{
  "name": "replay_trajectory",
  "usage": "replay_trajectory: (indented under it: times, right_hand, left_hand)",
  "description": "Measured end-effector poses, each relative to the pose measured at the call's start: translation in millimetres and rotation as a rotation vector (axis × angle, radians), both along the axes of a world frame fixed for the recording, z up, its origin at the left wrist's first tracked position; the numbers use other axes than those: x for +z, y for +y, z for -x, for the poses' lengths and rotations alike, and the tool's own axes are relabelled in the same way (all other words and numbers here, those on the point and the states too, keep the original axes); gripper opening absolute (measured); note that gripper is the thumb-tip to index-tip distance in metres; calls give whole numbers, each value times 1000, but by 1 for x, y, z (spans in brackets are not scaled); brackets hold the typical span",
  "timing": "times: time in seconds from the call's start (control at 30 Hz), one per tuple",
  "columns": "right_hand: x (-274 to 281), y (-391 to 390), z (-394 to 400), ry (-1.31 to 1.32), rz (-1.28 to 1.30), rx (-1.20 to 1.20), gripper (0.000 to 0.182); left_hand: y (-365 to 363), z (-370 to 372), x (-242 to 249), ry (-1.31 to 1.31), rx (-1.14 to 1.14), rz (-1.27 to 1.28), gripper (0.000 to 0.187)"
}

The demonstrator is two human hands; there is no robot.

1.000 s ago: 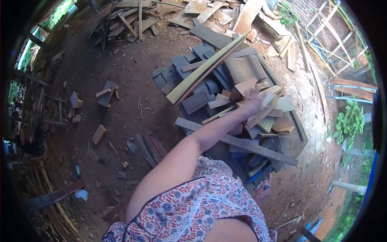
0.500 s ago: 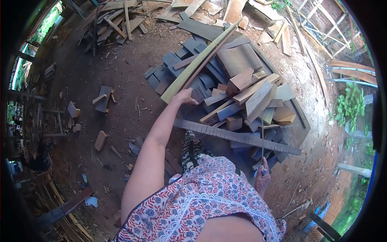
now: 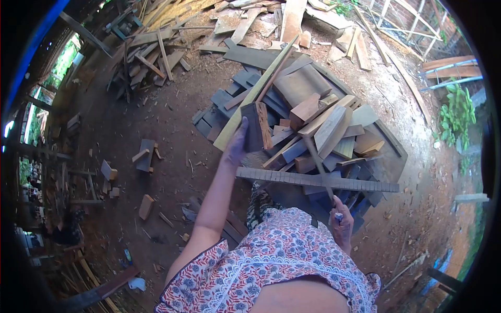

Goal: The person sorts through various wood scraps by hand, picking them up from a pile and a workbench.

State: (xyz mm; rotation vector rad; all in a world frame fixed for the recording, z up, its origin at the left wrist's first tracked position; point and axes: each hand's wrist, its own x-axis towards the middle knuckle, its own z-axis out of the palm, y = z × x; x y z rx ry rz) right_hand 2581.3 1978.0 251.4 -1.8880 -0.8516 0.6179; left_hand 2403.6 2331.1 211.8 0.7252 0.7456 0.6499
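My left hand is closed on the left side of a dark wood block with a rough, reddish-brown split edge. It holds the block up over the near left part of a heap of wood pieces. My right hand grips the handle of a long, narrow-bladed machete, whose blade slants up and left over the heap. Across the front of the heap lies a dark wooden bar with many notches, passing under the blade. A long pale-yellow strip of wood lies behind the held block.
Loose offcuts are scattered over the dirt floor to the left. Another wood pile stands at the back left, with slabs at the back. A leafy plant grows at the right beside long boards.
My left hand, formerly low over the heap with no block visible in it, now holds up the dark wood block. The machete has turned, its tip swinging left and its flat side showing.
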Motion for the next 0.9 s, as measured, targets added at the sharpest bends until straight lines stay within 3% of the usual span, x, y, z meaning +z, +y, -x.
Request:
replay_trajectory:
  times: [0.07,0.1,0.2,0.3,0.43,0.5,0.57,0.6,0.7,0.8,0.9]
  right_hand:
    - [25,13,6,-242,-53,176,49]
    - [31,17,7,-236,-55,157,49]
    - [43,19,6,-359,-126,324,57]
    - [34,16,-4,-437,-120,347,56]
    - [24,20,-23,-303,-52,128,54]
    - [32,20,-26,-278,-49,53,53]
    - [34,15,-25,-314,-127,130,32]
    - [36,13,-22,-399,-133,205,51]
    - [31,8,-19,-453,-124,343,53]
    - [42,13,-24,-418,-53,256,51]
    - [46,13,-18,-455,-1,226,52]
  left_hand:
    - [-31,-22,21,-242,69,150,58]
    - [-41,-26,27,-234,51,148,58]
    - [-76,-38,42,-324,-194,194,60]
    - [-94,-45,37,-421,-325,338,61]
    - [-119,-51,38,-384,-322,429,61]
    - [-120,-51,28,-589,-440,522,62]
    - [-121,-54,25,-592,-416,599,62]
    - [-122,-53,24,-594,-383,684,62]
    - [-123,-57,21,-627,-439,494,63]
    - [-122,-57,19,-612,-450,674,63]
    - [-121,-56,24,-621,-397,690,64]
